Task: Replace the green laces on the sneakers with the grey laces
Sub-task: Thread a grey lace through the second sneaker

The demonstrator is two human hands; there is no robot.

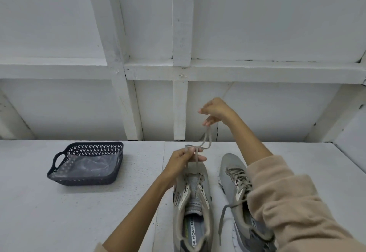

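Grey lace [210, 140] btwn L/R hands [183, 158] [214, 111]

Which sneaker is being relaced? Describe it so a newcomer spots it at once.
On the white table, right of the dark basket, stands a grey pair. The left sneaker, nearer the basket and under the left hand holding a grey lace, is the one. Unlike the laced right sneaker, most of its eyelets are bare.

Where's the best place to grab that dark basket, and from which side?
Take the basket by the loop handle at its left end, coming in from the left: it juts out with an open gap for fingers.
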